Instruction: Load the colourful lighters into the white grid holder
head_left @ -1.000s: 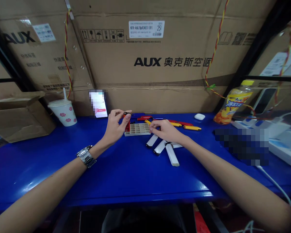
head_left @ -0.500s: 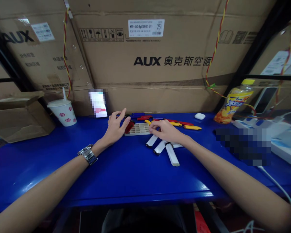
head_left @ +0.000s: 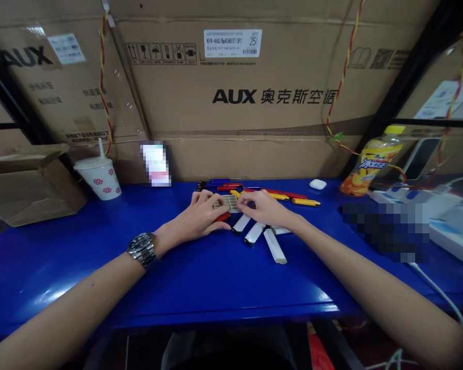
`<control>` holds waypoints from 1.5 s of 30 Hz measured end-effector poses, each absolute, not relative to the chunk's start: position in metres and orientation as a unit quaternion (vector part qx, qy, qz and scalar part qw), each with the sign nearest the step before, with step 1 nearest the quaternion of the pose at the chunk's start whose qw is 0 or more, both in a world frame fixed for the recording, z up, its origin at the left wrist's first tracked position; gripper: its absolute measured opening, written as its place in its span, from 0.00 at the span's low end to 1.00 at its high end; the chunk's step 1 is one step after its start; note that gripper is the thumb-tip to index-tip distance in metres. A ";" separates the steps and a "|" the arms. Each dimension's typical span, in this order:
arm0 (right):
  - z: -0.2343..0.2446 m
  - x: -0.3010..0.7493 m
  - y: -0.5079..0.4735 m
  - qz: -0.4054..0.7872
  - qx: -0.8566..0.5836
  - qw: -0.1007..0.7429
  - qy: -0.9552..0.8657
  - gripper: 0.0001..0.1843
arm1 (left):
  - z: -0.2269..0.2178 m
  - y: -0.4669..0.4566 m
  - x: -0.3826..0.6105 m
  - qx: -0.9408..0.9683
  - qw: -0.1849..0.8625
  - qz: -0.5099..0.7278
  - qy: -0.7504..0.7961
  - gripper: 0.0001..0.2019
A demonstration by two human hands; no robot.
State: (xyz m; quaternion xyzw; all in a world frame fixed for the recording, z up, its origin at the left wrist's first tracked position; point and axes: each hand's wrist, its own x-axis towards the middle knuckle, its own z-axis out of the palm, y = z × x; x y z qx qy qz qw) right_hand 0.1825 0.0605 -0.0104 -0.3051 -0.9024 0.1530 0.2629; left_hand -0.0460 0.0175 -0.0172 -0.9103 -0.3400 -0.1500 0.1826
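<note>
My left hand (head_left: 206,215) curls over the left part of a small pale grid tray (head_left: 231,201). Between its thumb and fingers shows a red lighter-like piece (head_left: 223,217), partly hidden, at the tray's front edge. At the tray's right end, the fingertips of my right hand (head_left: 261,206) are pinched on its edge. Several slim white pieces with dark ends, one a white lighter-like piece (head_left: 274,246), lie fanned out below my right hand. Behind the tray are red pieces (head_left: 230,187), a blue piece (head_left: 219,181) and a yellow piece (head_left: 306,202).
A paper cup with straw (head_left: 98,177), an open carton (head_left: 34,185) and a propped phone (head_left: 156,164) stand at the left. Rightward are a white earbud case (head_left: 318,184), a drink bottle (head_left: 372,162) and a power strip (head_left: 453,221). Large cardboard boxes (head_left: 239,118) back the blue table (head_left: 177,288).
My left hand has come down and toward me, from above the tray's left end to its front edge. The red piece now shows there. My right hand stays put.
</note>
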 end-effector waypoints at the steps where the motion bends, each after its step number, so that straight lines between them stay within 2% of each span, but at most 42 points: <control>1: -0.011 0.183 0.061 0.152 -0.305 0.263 -0.903 0.08 | -0.017 0.017 -0.044 -0.919 0.166 -0.129 -0.332 0.20; 6: -0.011 0.183 0.062 0.145 -0.299 0.250 -0.909 0.07 | -0.015 0.015 -0.043 -0.936 0.096 -0.095 -0.326 0.15; 12: -0.010 0.183 0.061 0.146 -0.295 0.241 -0.913 0.08 | 0.001 0.009 -0.046 -0.924 0.103 -0.085 -0.359 0.19; 21: -0.007 0.184 0.058 0.148 -0.309 0.232 -0.911 0.09 | 0.012 0.022 -0.068 -0.872 0.143 -0.285 -0.372 0.13; 33: -0.003 0.187 0.059 0.128 -0.306 0.222 -0.917 0.10 | 0.010 0.031 -0.079 -0.851 0.110 -0.355 -0.370 0.06; 39: 0.003 0.194 0.060 0.131 -0.308 0.230 -0.914 0.07 | 0.005 0.035 -0.084 -0.861 0.139 -0.312 -0.376 0.07; 43: 0.015 0.204 0.059 0.167 -0.307 0.172 -0.921 0.11 | 0.004 0.025 -0.071 -0.848 0.196 -0.305 -0.386 0.11; 45: 0.022 0.209 0.058 0.192 -0.292 0.123 -0.929 0.11 | 0.001 0.015 -0.055 -0.862 0.188 -0.301 -0.362 0.12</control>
